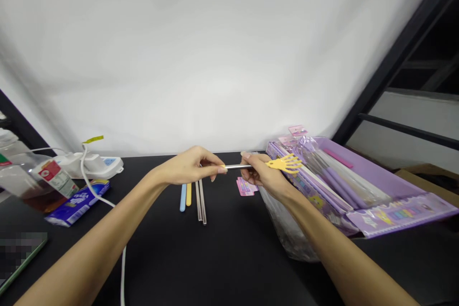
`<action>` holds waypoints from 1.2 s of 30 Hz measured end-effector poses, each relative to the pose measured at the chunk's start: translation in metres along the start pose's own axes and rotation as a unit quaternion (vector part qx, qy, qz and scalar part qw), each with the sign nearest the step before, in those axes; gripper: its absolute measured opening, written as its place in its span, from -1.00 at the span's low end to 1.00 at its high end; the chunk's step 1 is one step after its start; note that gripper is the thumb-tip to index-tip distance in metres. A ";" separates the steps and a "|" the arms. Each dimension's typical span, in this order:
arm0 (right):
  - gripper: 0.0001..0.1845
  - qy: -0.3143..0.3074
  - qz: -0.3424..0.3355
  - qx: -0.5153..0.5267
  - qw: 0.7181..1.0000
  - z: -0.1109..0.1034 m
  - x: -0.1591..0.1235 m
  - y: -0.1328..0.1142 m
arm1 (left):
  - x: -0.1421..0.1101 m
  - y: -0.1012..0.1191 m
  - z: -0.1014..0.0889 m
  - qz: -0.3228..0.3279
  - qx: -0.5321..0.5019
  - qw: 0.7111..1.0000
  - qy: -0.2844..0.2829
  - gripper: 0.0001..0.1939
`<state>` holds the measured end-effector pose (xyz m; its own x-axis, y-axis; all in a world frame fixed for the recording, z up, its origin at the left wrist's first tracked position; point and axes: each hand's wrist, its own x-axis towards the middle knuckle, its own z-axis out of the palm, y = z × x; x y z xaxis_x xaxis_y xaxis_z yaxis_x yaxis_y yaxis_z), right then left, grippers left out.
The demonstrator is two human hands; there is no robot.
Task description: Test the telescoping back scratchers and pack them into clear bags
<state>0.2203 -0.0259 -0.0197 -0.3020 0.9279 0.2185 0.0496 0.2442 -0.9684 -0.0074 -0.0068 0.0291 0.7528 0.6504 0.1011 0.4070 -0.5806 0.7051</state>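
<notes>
A back scratcher with a yellow claw-shaped head (287, 164) and a thin silver rod (237, 167) is held level above the black table. My left hand (191, 165) pinches the rod's left end, where a bit of yellow shows at the fingertips. Near the claw, my right hand (261, 172) is closed around the rod. Below my left hand lie a light blue handle (183, 198), a yellow handle (188, 195) and silver rods (201, 203), their far ends hidden by the hand. A pink printed card (245, 187) lies under my right hand, beside a clear plastic bag (290, 229).
On the right stands a purple display box (380, 172) with wrapped purple-handled scratchers. To the left are a power strip (107, 166), a white cable (124, 267), a blue tissue pack (79, 203), a bottle (32, 177) and a phone (21, 258). A white wall (215, 57) rises behind.
</notes>
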 end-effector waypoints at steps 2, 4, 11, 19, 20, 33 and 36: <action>-0.55 0.054 0.001 0.073 0.996 -0.009 0.004 0.000 | 0.000 -0.006 -0.005 0.009 0.023 0.998 0.051 -0.63; -0.64 0.121 -0.027 0.108 0.986 -0.023 0.005 -0.002 | -0.001 -0.012 -0.011 0.012 0.057 0.993 0.101 -0.67; -0.68 0.044 -0.072 -0.143 0.986 -0.052 -0.003 -0.009 | -0.004 -0.025 -0.020 0.084 0.214 0.966 0.121 -0.68; -0.68 0.020 -0.136 -0.216 0.967 -0.035 -0.004 -0.002 | -0.009 -0.012 -0.022 0.042 0.192 0.980 0.039 -0.58; -0.70 0.025 -0.148 -0.224 0.963 -0.034 -0.004 -0.002 | -0.009 -0.010 -0.022 0.036 0.178 0.983 0.033 -0.58; -0.78 0.057 -0.313 -0.406 0.857 -0.020 -0.013 -0.016 | -0.008 -0.006 -0.014 -0.029 -0.057 0.997 -0.044 -0.64; -0.75 0.036 -0.311 -0.419 0.852 -0.019 -0.014 -0.020 | -0.008 -0.012 -0.013 -0.051 -0.089 0.992 -0.066 -0.60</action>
<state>0.2420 -0.0388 -0.0009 -0.4608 0.5522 0.6948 0.5732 0.7829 -0.2421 -0.0248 0.0013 0.0294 0.7781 0.6250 -0.0621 0.3957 -0.4109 0.8213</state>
